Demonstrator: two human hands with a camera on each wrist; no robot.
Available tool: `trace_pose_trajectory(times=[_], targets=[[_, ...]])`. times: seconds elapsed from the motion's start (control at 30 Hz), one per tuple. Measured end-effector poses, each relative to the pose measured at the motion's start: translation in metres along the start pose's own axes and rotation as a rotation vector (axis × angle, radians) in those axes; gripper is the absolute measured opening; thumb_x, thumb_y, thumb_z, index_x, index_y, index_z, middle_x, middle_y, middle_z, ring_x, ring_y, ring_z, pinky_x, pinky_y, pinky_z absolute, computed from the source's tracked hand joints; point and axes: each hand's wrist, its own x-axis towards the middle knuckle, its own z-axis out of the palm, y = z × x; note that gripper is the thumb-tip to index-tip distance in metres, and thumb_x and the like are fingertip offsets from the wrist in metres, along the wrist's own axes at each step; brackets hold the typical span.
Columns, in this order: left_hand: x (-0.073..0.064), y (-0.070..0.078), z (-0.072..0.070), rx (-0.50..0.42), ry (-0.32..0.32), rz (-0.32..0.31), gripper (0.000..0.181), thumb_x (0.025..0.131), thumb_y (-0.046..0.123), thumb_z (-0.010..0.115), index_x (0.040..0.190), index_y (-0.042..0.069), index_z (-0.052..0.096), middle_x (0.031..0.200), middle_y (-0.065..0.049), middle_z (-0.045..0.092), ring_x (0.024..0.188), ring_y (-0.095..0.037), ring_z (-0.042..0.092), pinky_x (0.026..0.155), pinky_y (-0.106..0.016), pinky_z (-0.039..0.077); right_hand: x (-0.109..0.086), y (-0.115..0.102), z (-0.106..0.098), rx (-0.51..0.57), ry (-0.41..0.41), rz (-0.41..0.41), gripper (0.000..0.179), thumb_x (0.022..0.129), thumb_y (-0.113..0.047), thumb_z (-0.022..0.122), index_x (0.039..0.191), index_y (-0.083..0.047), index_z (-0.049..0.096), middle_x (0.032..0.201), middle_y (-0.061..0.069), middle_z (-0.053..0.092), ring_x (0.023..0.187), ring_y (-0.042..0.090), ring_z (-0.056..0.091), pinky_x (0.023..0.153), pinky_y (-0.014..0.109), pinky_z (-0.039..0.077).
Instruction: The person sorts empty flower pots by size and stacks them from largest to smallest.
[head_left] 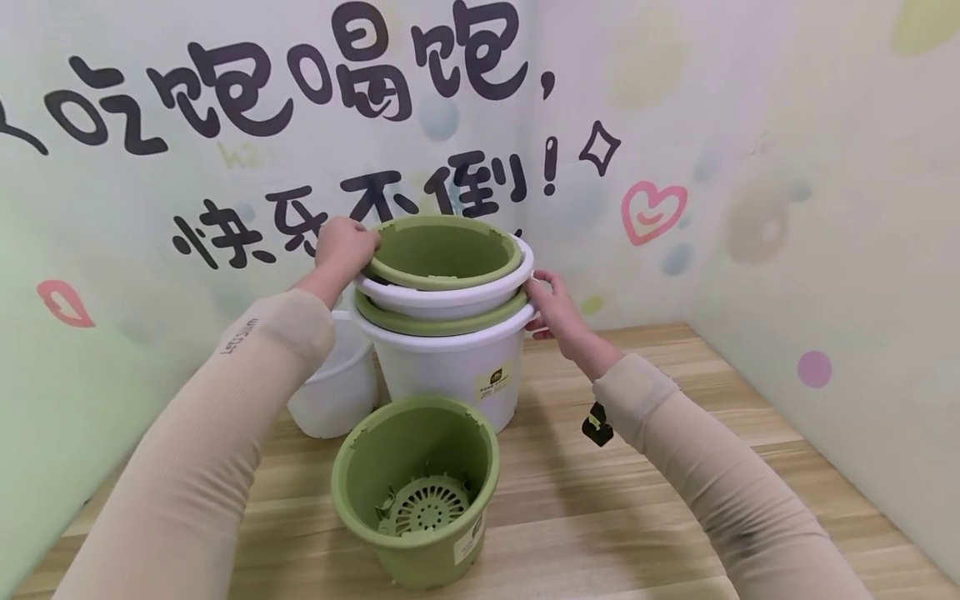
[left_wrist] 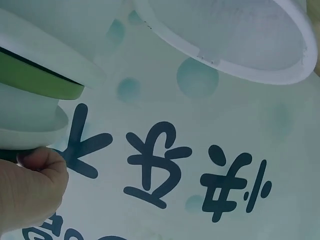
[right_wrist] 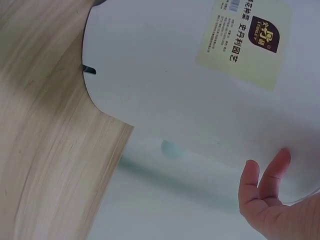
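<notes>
A stack of nested flowerpots, green and white by turns, stands in the middle of the head view. My left hand [head_left: 345, 248] pinches the rim of the topmost green pot [head_left: 442, 250], which tilts slightly inside a white pot [head_left: 457, 296]. Beneath these, a second green pot [head_left: 442, 323] sits in the large white pot [head_left: 450, 367] with a label. At the stack's right side is my right hand [head_left: 562, 312], its fingers loosely bent by the rims. In the right wrist view its fingertips [right_wrist: 284, 156] lie against the large white pot's wall.
In front of the stack, a separate green pot [head_left: 416, 467] with a slotted bottom stands on the wooden table [head_left: 585, 517]. Another white pot [head_left: 337, 392] is behind it at the left. Printed walls [head_left: 810, 208] close off the back and sides. A small black object [head_left: 597, 427] shows beside the right sleeve.
</notes>
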Motion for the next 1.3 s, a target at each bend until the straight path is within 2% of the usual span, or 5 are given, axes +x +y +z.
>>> trace_pose_trajectory(times=[0.1, 0.23, 0.63, 0.9, 1.3], targets=[[0.001, -0.006, 0.002, 0.009, -0.03, 0.022, 0.023, 0.079, 0.013, 0.046, 0.08, -0.002, 0.063, 0.082, -0.014, 0.061, 0.084, -0.028, 0.052, 0.067, -0.029, 0.043, 0.0, 0.001, 0.002, -0.004, 0.003, -0.004, 0.058, 0.092, -0.043, 0.039, 0.141, -0.02, 0.021, 0.091, 0.008, 0.052, 0.067, 0.02, 0.056, 0.069, 0.037, 0.049], [0.001, -0.013, 0.002, 0.055, -0.063, 0.05, 0.035, 0.083, 0.014, 0.044, 0.103, -0.005, 0.065, 0.108, -0.021, 0.061, 0.099, -0.031, 0.053, 0.084, -0.038, 0.044, 0.0, 0.001, 0.004, -0.006, -0.008, -0.007, 0.058, 0.092, -0.044, 0.039, 0.141, -0.02, 0.021, 0.092, 0.008, 0.053, 0.067, 0.019, 0.057, 0.063, 0.031, 0.048], [0.007, -0.011, 0.0, 0.213, -0.136, 0.155, 0.034, 0.076, 0.005, 0.042, 0.095, -0.006, 0.067, 0.097, -0.02, 0.064, 0.089, -0.031, 0.056, 0.079, -0.038, 0.047, 0.001, 0.0, 0.005, -0.009, 0.019, -0.008, 0.058, 0.09, -0.045, 0.04, 0.141, -0.02, 0.023, 0.091, 0.008, 0.052, 0.063, 0.017, 0.056, 0.062, 0.032, 0.049], [0.012, -0.005, 0.002, 0.423, -0.199, 0.159, 0.017, 0.076, 0.006, 0.041, 0.068, 0.005, 0.056, 0.081, -0.013, 0.057, 0.074, -0.025, 0.051, 0.059, -0.035, 0.045, 0.001, 0.001, 0.002, -0.009, 0.029, 0.001, 0.059, 0.09, -0.045, 0.04, 0.141, -0.02, 0.022, 0.094, 0.008, 0.051, 0.061, 0.015, 0.056, 0.063, 0.032, 0.049], [0.012, -0.002, -0.001, 0.559, -0.239, 0.178, 0.016, 0.079, 0.009, 0.042, 0.066, 0.007, 0.051, 0.09, -0.016, 0.059, 0.08, -0.028, 0.055, 0.07, -0.044, 0.05, 0.0, 0.001, 0.004, -0.015, 0.011, -0.013, 0.06, 0.091, -0.046, 0.039, 0.141, -0.02, 0.021, 0.095, 0.008, 0.051, 0.063, 0.016, 0.056, 0.065, 0.034, 0.049]])
